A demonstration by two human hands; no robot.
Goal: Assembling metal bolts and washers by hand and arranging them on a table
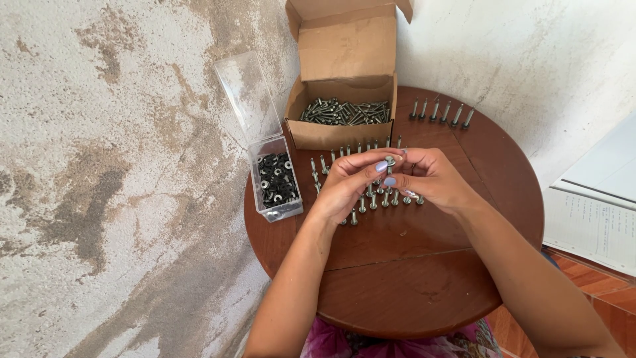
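A mottled concrete floor [99, 199] surrounds a round brown table [424, 278]. At its far edge stands an open cardboard box [341, 132] of screws. Over the table's middle, the left hand [344, 185] and right hand [434, 179] meet, fingertips pinching one screw [389, 162].

Round brown wooden table [424, 292], open cardboard box [341, 132], clear plastic case [277, 189], standing screws [440, 111]

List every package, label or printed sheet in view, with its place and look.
Cardboard box: back of the round table, brown, flaps open, full of bolts.
Plastic case: table's left edge, clear, lid up, holds dark washers.
Papers: right of the table, white sheets with fine print.
No screens or signs.
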